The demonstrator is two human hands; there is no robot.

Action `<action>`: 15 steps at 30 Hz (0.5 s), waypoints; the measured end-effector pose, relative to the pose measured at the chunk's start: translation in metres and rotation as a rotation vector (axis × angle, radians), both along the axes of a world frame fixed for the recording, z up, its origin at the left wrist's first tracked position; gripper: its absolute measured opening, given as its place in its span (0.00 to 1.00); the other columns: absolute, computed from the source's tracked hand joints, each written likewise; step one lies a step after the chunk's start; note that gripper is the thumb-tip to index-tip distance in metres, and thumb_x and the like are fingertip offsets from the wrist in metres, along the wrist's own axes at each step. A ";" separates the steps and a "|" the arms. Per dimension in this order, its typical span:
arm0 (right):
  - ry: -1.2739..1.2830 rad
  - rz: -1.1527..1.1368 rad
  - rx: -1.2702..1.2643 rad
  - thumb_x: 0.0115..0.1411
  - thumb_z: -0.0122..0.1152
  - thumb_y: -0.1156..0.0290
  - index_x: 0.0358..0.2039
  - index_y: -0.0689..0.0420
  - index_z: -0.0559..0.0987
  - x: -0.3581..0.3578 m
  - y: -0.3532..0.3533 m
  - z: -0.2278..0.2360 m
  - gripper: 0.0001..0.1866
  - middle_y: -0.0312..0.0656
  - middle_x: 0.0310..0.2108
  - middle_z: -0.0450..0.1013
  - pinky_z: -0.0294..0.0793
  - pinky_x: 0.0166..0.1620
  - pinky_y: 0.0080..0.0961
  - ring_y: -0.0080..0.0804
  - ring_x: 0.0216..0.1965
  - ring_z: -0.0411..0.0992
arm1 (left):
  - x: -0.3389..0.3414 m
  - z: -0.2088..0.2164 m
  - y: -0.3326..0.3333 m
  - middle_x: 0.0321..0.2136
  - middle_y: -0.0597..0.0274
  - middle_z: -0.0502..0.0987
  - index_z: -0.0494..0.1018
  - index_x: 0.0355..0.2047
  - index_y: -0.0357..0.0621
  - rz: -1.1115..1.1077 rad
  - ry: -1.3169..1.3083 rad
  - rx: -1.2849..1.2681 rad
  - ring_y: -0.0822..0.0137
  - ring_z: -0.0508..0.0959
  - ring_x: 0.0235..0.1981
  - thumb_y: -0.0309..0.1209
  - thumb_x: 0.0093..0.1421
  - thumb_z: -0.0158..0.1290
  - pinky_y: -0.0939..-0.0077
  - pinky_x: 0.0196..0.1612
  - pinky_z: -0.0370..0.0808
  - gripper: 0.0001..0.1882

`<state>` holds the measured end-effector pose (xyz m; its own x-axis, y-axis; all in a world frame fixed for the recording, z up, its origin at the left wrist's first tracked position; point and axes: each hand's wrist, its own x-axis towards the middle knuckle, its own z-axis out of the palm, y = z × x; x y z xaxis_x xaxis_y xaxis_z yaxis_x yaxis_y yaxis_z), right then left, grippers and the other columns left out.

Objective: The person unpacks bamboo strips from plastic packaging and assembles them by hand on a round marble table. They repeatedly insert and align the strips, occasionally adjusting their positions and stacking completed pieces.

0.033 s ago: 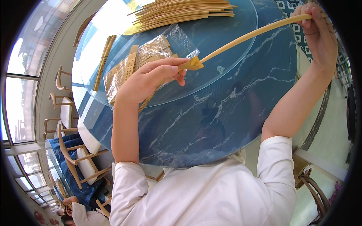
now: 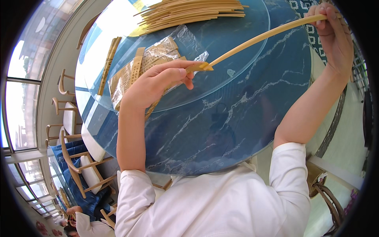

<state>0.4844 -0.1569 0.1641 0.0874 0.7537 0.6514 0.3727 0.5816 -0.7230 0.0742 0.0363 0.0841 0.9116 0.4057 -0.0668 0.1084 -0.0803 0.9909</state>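
Note:
My left hand [image 2: 158, 81] is closed on a brown paper chopstick sleeve [image 2: 197, 67], pinching it near its open end between thumb and fingers. The rest of the sleeve runs down behind my wrist. Up at the far right, my right hand [image 2: 333, 33] grips the thick end of a pale wooden chopstick [image 2: 268, 35]. It slants down to the left, with its thin end at the sleeve's mouth. Whether it is one chopstick or a pair pressed together I cannot tell. Under my left hand lies a clear plastic bag [image 2: 162, 49] of printed brown paper sleeves.
A pile of loose chopsticks [image 2: 193, 15] lies at the far side of a round glass turntable [image 2: 241, 81]. Some printed sleeves [image 2: 108, 65] lie at its left. Beneath is a dark blue marbled table [image 2: 197, 138]. Wooden chairs [image 2: 89, 173] and another person [image 2: 89, 225] are at the lower left.
The sleeve's mouth has turned and looks flatter and narrower at the chopstick's thin end. Both hands stay in nearly the same place.

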 end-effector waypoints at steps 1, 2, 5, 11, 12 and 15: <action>0.003 0.000 0.000 0.78 0.52 0.68 0.45 0.59 0.82 -0.001 -0.001 0.001 0.11 0.38 0.30 0.74 0.76 0.50 0.28 0.33 0.38 0.74 | 0.000 -0.004 0.003 0.44 0.48 0.84 0.78 0.59 0.32 -0.007 -0.011 -0.013 0.59 0.84 0.43 0.32 0.72 0.48 0.70 0.52 0.76 0.22; 0.007 0.000 0.002 0.78 0.52 0.68 0.45 0.59 0.82 -0.001 -0.001 0.002 0.11 0.38 0.30 0.74 0.76 0.50 0.28 0.33 0.38 0.74 | 0.000 -0.004 0.004 0.44 0.49 0.84 0.77 0.60 0.32 -0.013 -0.021 -0.026 0.61 0.84 0.43 0.32 0.72 0.48 0.71 0.51 0.76 0.22; 0.015 0.002 0.003 0.77 0.53 0.68 0.45 0.59 0.82 -0.004 -0.002 0.003 0.11 0.38 0.30 0.74 0.77 0.49 0.28 0.33 0.37 0.75 | 0.004 0.008 -0.002 0.43 0.52 0.84 0.77 0.61 0.33 -0.036 0.031 0.078 0.65 0.83 0.44 0.31 0.72 0.48 0.74 0.50 0.75 0.22; 0.039 0.033 0.019 0.77 0.54 0.67 0.45 0.58 0.82 -0.017 -0.001 0.009 0.11 0.38 0.30 0.75 0.78 0.47 0.28 0.33 0.37 0.76 | -0.005 0.003 -0.011 0.43 0.59 0.79 0.76 0.62 0.34 0.025 0.063 0.127 0.68 0.81 0.43 0.29 0.72 0.48 0.77 0.49 0.74 0.22; 0.047 0.043 0.021 0.77 0.54 0.67 0.45 0.58 0.82 -0.020 0.000 0.007 0.11 0.38 0.30 0.76 0.78 0.46 0.28 0.33 0.37 0.76 | -0.007 0.004 -0.016 0.43 0.60 0.78 0.76 0.62 0.34 0.054 0.076 0.184 0.68 0.79 0.43 0.29 0.72 0.49 0.76 0.50 0.74 0.21; 0.091 0.094 0.000 0.77 0.54 0.67 0.45 0.58 0.81 -0.029 0.003 -0.004 0.11 0.39 0.30 0.76 0.78 0.45 0.28 0.33 0.37 0.76 | -0.016 0.007 -0.043 0.46 0.60 0.70 0.75 0.63 0.36 0.152 0.132 0.548 0.67 0.75 0.45 0.25 0.71 0.51 0.74 0.48 0.75 0.21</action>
